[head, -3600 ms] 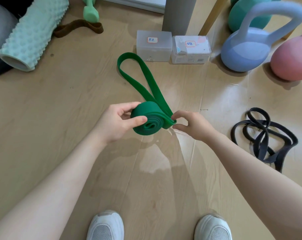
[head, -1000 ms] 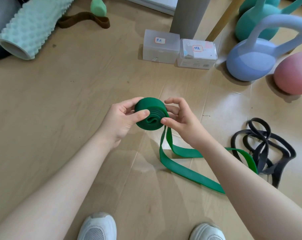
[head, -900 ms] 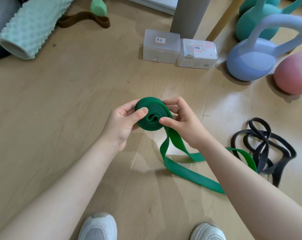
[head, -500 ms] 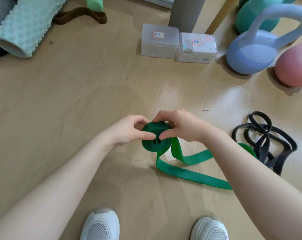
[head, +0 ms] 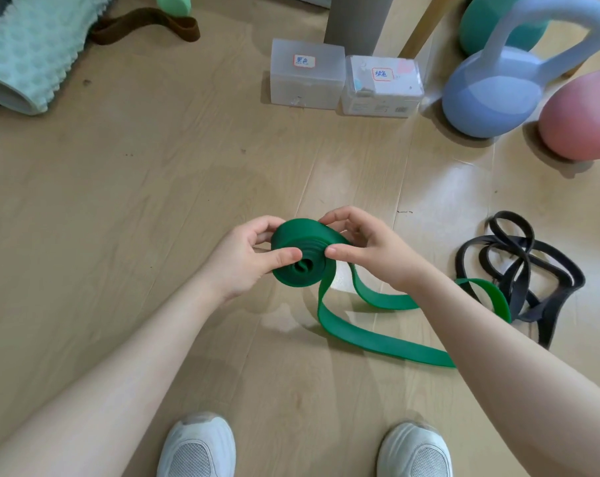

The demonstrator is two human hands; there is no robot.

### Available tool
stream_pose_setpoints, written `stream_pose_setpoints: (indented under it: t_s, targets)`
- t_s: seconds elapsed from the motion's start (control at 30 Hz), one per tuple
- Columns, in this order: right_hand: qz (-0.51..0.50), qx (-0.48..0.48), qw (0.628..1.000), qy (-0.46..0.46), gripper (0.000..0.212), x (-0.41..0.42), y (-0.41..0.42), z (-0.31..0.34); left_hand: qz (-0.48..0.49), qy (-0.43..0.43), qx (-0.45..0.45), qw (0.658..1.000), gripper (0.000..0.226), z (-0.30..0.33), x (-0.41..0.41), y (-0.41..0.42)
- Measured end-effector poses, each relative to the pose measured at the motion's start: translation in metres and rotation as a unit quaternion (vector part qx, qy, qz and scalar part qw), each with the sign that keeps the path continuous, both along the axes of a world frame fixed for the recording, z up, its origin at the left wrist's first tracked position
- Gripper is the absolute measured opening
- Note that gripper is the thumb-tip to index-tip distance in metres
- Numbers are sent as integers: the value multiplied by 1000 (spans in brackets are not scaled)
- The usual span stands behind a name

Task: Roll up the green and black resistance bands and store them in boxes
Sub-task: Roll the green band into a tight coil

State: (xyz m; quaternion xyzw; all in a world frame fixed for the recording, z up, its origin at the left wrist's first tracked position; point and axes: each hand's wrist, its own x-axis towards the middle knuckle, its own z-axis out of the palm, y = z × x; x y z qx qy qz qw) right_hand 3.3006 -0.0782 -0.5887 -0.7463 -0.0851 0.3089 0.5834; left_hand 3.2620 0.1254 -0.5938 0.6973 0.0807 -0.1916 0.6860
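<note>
A green resistance band [head: 303,256] is partly wound into a thick roll held above the wooden floor. My left hand [head: 247,259] grips the roll from the left, thumb on its front face. My right hand [head: 367,251] pinches the roll from the right, fingers over its top. The band's loose tail hangs down and trails right across the floor under my right forearm. A black resistance band [head: 522,270] lies tangled on the floor at the right. Two translucent labelled boxes [head: 307,79] [head: 381,86] stand side by side at the back.
A blue kettlebell [head: 498,94], a pink one [head: 580,115] and a teal one [head: 481,25] stand at the back right. A mint foam roller [head: 27,56] and a brown band [head: 143,24] lie at the back left. A grey post [head: 357,18] rises behind the boxes. My white shoes [head: 197,445] are below.
Both hands have kept turning the green roll, lowering it briefly and lifting it again. The loose tail, earlier stretched away toward the boxes, now trails to the right and has grown shorter.
</note>
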Motion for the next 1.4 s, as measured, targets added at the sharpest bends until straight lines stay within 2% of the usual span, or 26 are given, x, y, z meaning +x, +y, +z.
stream_pose_setpoints:
  t_s: [0.1,0.23,0.37,0.5,0.57,0.63,0.7,0.77,0.83,0.9,1.0,1.07,1.27,1.4]
  targets:
    - [-7,-2,1000,-27,32,-1,4,2,55,14,-37,998,22,0,-1,0]
    - [-22,-56,995,-81,32,3,13,4,131,44,-79,987,19,4,3,-1]
    - [-95,85,992,14,23,-2,24,7,190,52,-111,974,14,7,5,-7]
    - [-118,74,990,23,22,-4,34,1,238,98,-148,955,9,1,2,-17]
    - [-135,52,989,22,19,-2,36,0,218,121,-155,956,12,-4,0,-17]
    - [-105,28,994,11,19,2,32,2,162,152,-163,961,12,-7,0,-10]
    - [-46,-8,999,-6,20,5,24,5,76,167,-107,977,16,-10,-1,2]
    - [27,-92,994,-58,19,7,18,6,8,164,-21,986,22,-10,0,9]
    - [94,-172,973,-120,22,6,14,7,-10,153,11,988,24,-7,4,9]
    - [120,-203,960,-154,25,5,14,9,-31,127,22,991,26,-3,10,5]
    - [120,-200,959,-162,25,6,14,13,-102,98,48,989,28,1,16,-4]
    - [116,-192,961,-163,24,5,12,13,-113,92,56,988,28,2,17,-7]
    - [3,-116,990,-81,31,0,1,3,-45,63,31,997,30,0,15,-12]
    - [-21,-23,999,7,29,-6,-9,-3,5,39,4,999,35,0,12,-16]
